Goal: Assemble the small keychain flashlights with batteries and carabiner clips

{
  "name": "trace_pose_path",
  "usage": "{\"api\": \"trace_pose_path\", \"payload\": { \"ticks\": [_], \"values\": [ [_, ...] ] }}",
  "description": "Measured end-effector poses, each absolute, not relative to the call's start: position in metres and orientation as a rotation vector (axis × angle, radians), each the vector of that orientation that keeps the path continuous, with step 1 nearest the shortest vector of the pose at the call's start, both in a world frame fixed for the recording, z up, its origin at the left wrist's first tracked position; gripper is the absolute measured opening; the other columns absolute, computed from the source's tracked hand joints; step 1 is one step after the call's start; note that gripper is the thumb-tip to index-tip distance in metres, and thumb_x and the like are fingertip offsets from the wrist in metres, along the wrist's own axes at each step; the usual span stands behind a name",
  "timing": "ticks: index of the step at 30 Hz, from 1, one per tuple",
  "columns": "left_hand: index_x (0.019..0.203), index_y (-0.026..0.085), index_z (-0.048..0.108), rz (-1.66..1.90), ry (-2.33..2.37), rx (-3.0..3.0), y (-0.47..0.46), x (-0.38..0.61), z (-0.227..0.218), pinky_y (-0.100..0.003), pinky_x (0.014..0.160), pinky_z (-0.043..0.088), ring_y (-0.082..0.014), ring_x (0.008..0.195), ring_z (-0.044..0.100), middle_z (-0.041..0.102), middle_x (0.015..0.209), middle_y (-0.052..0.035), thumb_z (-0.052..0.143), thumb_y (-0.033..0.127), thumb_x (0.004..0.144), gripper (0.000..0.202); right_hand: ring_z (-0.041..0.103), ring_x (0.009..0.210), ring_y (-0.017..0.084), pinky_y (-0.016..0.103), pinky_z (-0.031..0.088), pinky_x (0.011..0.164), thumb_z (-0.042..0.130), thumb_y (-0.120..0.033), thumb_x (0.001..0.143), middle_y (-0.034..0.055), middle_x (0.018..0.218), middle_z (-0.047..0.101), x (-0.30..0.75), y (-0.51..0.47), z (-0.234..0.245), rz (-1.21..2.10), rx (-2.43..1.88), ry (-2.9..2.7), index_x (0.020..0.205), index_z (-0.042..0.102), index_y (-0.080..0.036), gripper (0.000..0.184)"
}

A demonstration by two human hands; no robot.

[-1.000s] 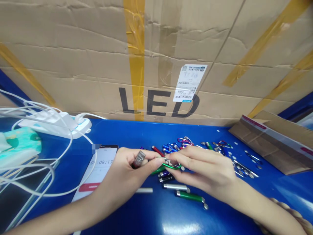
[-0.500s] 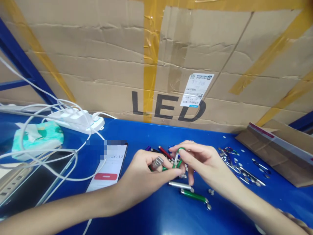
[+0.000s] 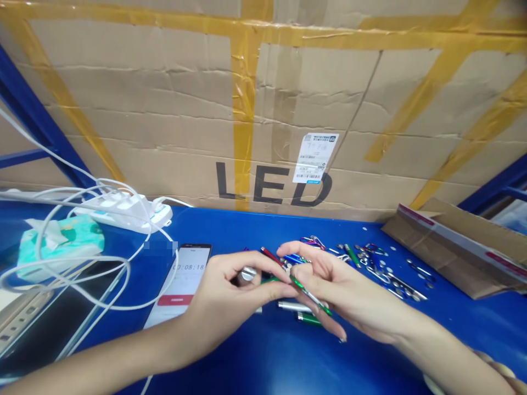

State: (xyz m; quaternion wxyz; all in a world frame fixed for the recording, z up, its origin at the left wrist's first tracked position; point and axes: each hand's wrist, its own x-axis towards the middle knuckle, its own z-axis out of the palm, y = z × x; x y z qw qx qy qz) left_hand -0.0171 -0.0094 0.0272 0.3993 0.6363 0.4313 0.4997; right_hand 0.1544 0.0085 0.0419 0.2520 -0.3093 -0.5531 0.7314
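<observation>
My left hand (image 3: 224, 299) is closed around a small green flashlight (image 3: 247, 275), whose silver end shows between thumb and fingers. The rest of its tube is mostly hidden by my fingers. My right hand (image 3: 329, 274) pinches a green carabiner (image 3: 313, 296) that slants down to the right, close to my left fingertips. Whether the carabiner is joined to the flashlight I cannot tell. Under and behind my hands on the blue table lie a silver tube (image 3: 294, 307), a green tube (image 3: 308, 318) and a red tube (image 3: 269, 255).
Loose carabiners and small silver parts (image 3: 391, 280) are scattered to the right, before an open cardboard box (image 3: 444, 252). A phone (image 3: 175, 285) with a running timer, a white power strip (image 3: 127, 211), looped cables and a tissue pack (image 3: 61, 244) are at left. A large carton (image 3: 185, 109) stands behind.
The carabiner in my right hand has turned from upright to slanting down to the right, and my right fingers have spread. My left hand keeps its hold. The view has shifted slightly.
</observation>
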Motion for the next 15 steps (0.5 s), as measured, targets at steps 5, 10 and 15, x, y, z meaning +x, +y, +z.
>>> {"api": "trace_pose_path", "payload": {
  "ticks": [5, 10, 15],
  "values": [
    [0.074, 0.020, 0.076, 1.323, 0.969, 2.000, -0.004, -0.021, 0.029, -0.015, 0.040, 0.035, -0.0049, 0.039, 0.041, 0.059, 0.046, 0.0072, 0.073, 0.005, 0.067, 0.017, 0.035, 0.040, 0.001, 0.006, 0.039, 0.034, 0.057, -0.032, 0.086, -0.0099, 0.055, 0.045, 0.155, 0.009, 0.040, 2.104, -0.785, -1.501, 0.112, 0.050, -0.019, 0.030],
    [0.069, 0.018, 0.074, 1.468, 0.891, 2.304, 0.004, -0.025, 0.025, -0.016, 0.040, 0.040, -0.0073, 0.039, 0.051, 0.066, 0.049, 0.0023, 0.065, 0.011, 0.077, 0.014, 0.042, 0.046, 0.001, 0.006, 0.043, 0.039, 0.056, -0.030, 0.087, -0.0069, 0.062, 0.045, 0.158, 0.011, 0.040, 2.041, -0.761, -1.532, 0.097, 0.062, -0.017, 0.018],
    [0.079, 0.016, 0.072, 1.600, 0.919, 2.514, 0.007, -0.034, 0.022, -0.016, 0.041, 0.037, -0.0062, 0.041, 0.048, 0.067, 0.055, 0.0018, 0.065, 0.008, 0.078, 0.011, 0.056, 0.054, 0.005, 0.013, 0.051, 0.048, 0.048, -0.040, 0.090, 0.0009, 0.073, 0.060, 0.163, 0.011, 0.047, 1.790, -0.849, -1.731, 0.085, 0.068, -0.013, 0.033]
  ]
}}
